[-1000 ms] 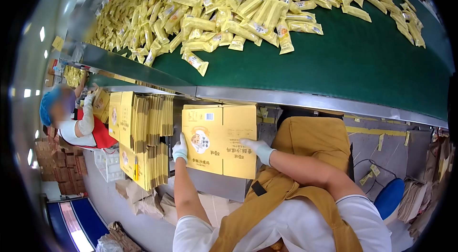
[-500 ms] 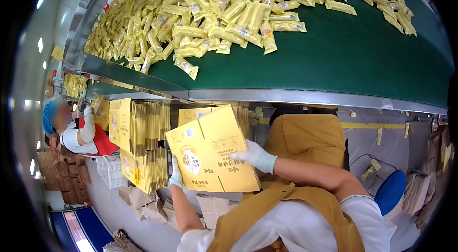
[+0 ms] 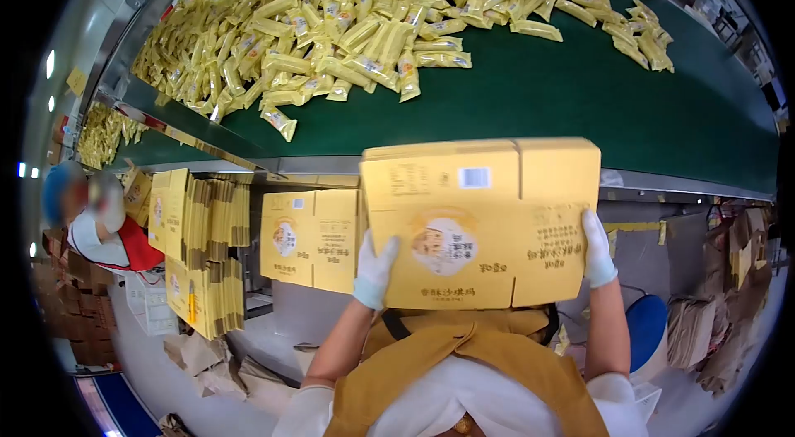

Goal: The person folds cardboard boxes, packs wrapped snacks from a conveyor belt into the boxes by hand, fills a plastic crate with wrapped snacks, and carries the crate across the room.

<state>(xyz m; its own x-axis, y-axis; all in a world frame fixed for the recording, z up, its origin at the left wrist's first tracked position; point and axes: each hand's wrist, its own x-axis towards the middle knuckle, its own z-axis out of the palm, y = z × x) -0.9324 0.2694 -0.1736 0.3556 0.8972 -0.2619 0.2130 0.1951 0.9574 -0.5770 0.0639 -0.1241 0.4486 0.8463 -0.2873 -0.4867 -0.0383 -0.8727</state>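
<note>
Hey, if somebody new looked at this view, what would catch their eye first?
Probably the heap of yellow packets across the green surface at the top. Next, the flat yellow cartons held near the middle between the gloved left hand and right hand. Far left, a co-worker's red garment stands out beside stacked cartons.
</note>
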